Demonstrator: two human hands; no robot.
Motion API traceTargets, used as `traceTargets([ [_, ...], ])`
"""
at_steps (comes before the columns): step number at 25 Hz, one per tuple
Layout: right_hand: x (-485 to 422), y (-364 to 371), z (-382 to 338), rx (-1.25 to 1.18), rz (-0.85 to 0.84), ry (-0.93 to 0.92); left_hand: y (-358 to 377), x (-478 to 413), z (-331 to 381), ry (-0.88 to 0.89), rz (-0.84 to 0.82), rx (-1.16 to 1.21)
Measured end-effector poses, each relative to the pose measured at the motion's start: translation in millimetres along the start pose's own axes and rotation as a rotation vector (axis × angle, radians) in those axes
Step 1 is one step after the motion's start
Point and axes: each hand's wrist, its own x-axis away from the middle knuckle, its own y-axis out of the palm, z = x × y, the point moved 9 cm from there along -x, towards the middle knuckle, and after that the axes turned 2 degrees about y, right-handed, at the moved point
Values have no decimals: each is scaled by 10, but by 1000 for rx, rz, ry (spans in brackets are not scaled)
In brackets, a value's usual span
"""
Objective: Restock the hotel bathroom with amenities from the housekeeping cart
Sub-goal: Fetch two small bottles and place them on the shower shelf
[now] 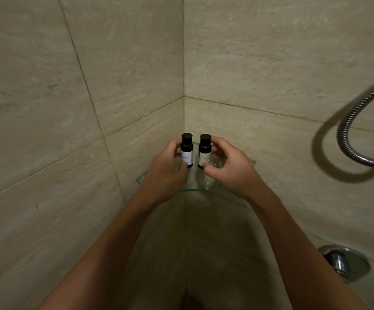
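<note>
Two small dark bottles stand upright side by side, close but not touching, over the back of a glass corner shelf (pixel 200 188). The left bottle (pixel 186 153) and the right bottle (pixel 204 153) each have a black cap and a pale label (the print is too small to read). The left hand (pixel 167 168) grips the left bottle, with the thumb low on its front and the fingers curled behind. The right hand (pixel 228 166) grips the right bottle in the same way. It is not clear whether the bases rest on the glass.

The bottles look light and rigid, probably plastic, and their smooth sides would likely be slippery if wet. A pinch around the body below the cap seems the surest hold. They are narrow and may tip easily. The glass shelf looks hard and breakable, so gentle placing seems wise.

Beige tiled walls (pixel 271 63) meet in the corner behind the shelf. A metal shower hose (pixel 347 139) loops at the right. A chrome tap (pixel 344 262) sits on the wall at the lower right.
</note>
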Motion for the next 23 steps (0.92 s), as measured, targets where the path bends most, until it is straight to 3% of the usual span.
traceTargets([
  [23,-21,-1,-2,39,-17,-9,-26,6,29,21,17,6],
])
